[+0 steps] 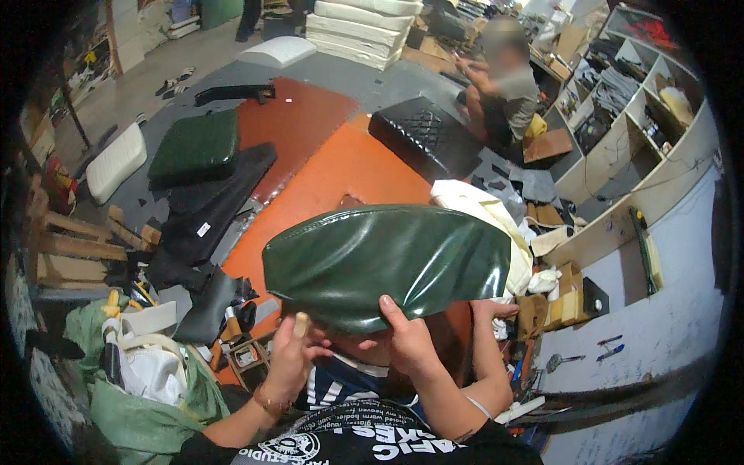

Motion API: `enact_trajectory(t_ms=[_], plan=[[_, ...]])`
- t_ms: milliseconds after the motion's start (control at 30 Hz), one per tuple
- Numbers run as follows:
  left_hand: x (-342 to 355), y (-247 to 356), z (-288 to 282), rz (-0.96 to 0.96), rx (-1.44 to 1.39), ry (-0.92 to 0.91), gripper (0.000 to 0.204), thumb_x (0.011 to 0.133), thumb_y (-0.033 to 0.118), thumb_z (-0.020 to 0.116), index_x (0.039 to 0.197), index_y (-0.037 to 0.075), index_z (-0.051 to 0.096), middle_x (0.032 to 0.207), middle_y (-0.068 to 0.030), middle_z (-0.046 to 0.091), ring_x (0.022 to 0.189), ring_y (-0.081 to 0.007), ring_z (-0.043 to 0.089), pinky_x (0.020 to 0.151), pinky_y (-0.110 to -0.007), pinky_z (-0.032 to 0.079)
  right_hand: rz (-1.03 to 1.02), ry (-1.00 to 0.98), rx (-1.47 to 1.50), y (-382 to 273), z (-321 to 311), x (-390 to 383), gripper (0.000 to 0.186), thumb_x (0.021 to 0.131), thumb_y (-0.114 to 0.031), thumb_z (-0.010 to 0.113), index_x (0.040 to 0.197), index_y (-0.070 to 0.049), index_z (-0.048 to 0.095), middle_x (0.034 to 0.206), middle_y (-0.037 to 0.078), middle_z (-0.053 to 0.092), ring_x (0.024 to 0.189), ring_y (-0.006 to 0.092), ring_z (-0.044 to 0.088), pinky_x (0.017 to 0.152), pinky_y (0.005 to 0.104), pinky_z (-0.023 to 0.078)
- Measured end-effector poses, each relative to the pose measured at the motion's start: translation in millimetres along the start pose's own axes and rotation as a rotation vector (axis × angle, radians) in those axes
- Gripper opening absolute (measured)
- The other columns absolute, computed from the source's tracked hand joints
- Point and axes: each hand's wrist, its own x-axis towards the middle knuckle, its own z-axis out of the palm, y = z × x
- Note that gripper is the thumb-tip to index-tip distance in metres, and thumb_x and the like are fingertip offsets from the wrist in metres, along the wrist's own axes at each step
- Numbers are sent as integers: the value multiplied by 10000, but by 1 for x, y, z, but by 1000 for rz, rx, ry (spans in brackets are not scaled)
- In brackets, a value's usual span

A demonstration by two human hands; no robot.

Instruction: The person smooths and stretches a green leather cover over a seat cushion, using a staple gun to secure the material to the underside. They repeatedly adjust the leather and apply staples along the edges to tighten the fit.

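Observation:
A glossy dark green seat cover (387, 260), looking like vinyl or leather, spreads in front of me with a stitched seam along its curved far edge. My right hand (411, 341) grips its near edge, thumb pressed on top; the fingers underneath are partly hidden. Just below the near left edge is my left hand (294, 356), its fingers apart and half curled. Its upright thumb ends in a pale tan tip that looks wrapped. Whether the left fingers touch the cover, I cannot tell. A bare limb (492, 364) lies to the right of my right forearm.
Orange sheet material (325, 174) covers the floor ahead. A green padded cushion (194, 146) and a black quilted one (426, 136) lie on it. Cream fabric (484, 205) is beyond the cover. A stuffed green sack (147, 395) stands left. Another person (504, 85) sits far right, near shelves (620, 147).

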Motion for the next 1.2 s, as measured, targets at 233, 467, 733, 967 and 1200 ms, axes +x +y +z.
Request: enact_trajectory(t_ms=[233,467,733,967,1200], plan=[[41,20,58,-24,-101,16,484,1041,560,651,1165,95,694,996,-21,735,778,-142,685,542,-293,500,-867,159,-1122,4,-33,-28,333,871,-296,869,1033,-34,740,1041,136,764,877,280,718,743,401,548],[35,28,74,-108,-254,16,405,999,538,724,1163,169,703,1012,16,707,757,-130,618,567,-274,454,-1577,207,-1615,-23,-24,7,656,729,-136,813,1368,-191,679,1395,92,639,1236,354,610,1031,492,489],[37,44,90,-120,-128,76,514,987,644,680,973,132,724,809,12,690,597,-127,585,488,-256,415,-1729,-63,-1690,-49,-13,28,345,776,-125,714,1118,-133,766,1111,37,716,1070,268,678,923,433,560],[48,15,64,-7,327,179,643,1040,653,581,953,27,703,728,-16,639,531,-115,561,443,-272,429,-1584,-153,-1692,-32,-21,20,366,802,-125,669,1151,-46,747,1102,83,710,1030,277,680,923,415,570],[35,14,52,83,458,60,672,1086,622,509,873,11,692,624,-44,612,495,-117,558,447,-307,432,-1487,-141,-1665,-22,-19,7,383,769,-47,715,1152,-38,734,1051,92,740,926,269,699,799,398,589]])
